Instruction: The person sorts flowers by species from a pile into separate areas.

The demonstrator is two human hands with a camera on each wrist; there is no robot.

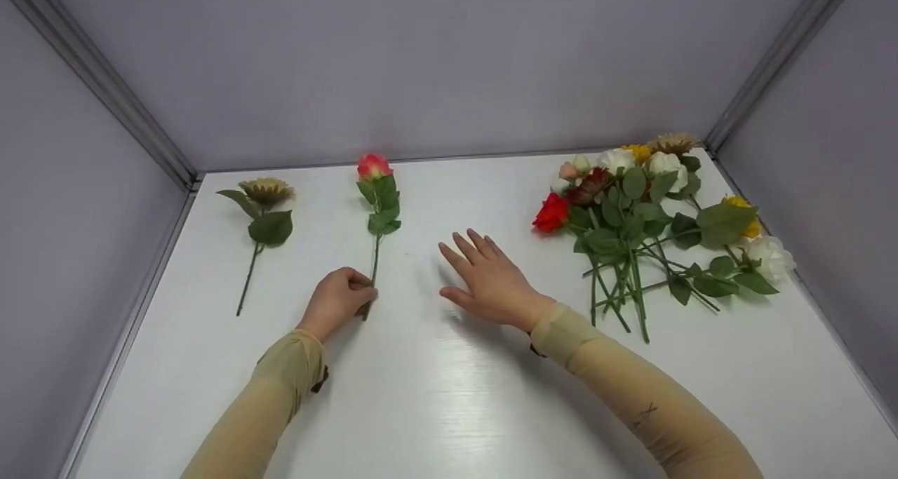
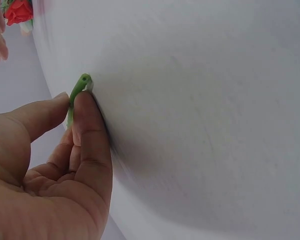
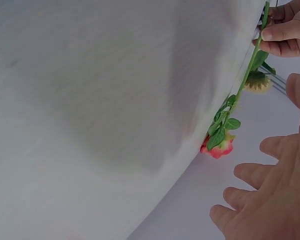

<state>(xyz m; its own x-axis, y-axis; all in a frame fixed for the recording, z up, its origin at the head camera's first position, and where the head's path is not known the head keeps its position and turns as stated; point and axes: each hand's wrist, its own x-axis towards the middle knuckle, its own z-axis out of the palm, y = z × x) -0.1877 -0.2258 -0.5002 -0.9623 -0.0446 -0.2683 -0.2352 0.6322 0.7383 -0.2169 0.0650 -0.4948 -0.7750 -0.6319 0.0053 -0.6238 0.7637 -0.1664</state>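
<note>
My left hand (image 1: 338,302) pinches the lower stem of a pink artificial rose (image 1: 374,167) between thumb and fingers. The flower lies on the white table with its bloom toward the back wall. In the left wrist view, the cut end of the green stem (image 2: 84,80) pokes out past the fingertips. My right hand (image 1: 491,282) is spread just right of that stem, holding nothing; its fingers (image 3: 247,175) are extended in the right wrist view. Whether it touches the table I cannot tell. Left of the rose lies a beige sunflower-like bloom (image 1: 266,193) on a leafy stem.
At the right of the white table (image 1: 449,409) lies a heap of artificial flowers, including a red rose (image 1: 551,213), a white rose (image 1: 770,259) and several yellow and dark red blooms, stems crossing. Grey panels (image 1: 449,58) enclose the table at the back and both sides.
</note>
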